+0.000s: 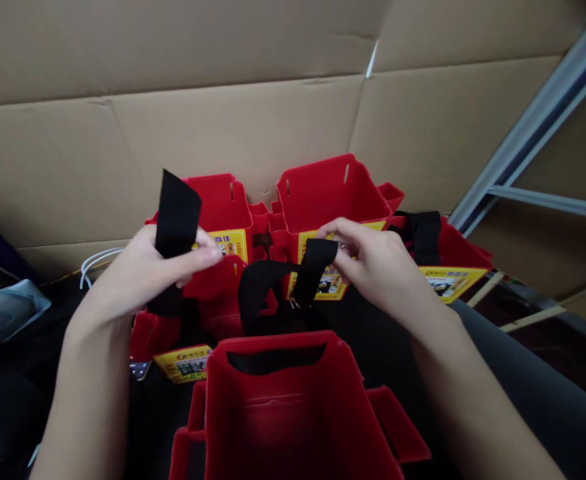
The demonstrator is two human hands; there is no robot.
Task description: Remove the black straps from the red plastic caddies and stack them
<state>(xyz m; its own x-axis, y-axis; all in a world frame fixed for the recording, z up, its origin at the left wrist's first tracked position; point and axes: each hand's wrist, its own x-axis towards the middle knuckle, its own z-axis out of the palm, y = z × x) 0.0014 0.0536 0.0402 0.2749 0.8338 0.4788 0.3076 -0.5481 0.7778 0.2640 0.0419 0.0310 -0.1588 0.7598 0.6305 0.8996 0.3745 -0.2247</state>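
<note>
My left hand [140, 270] is closed round a wide black strap [177, 213], whose cut end sticks up above the thumb. Between the thumb and fingers of my right hand [380, 267] is a folded piece of black strap [317, 263]. A curved length of strap [260, 287] runs between the hands; whether it is all one piece I cannot tell. Closest to me, below both hands, stands a red plastic bin [275, 427] with side pockets and a wide slot near its far rim. Another red bin [217, 293] is partly hidden behind my left hand and the strap.
Two red bins, a left one [210, 190] and a right one [317, 187] with yellow labels, stand against the cardboard wall [233, 133]. A further red bin [455, 250] with a black strap sits at the right, near a metal frame [533, 113]. Clear plastic wrapping [7, 310] lies far left.
</note>
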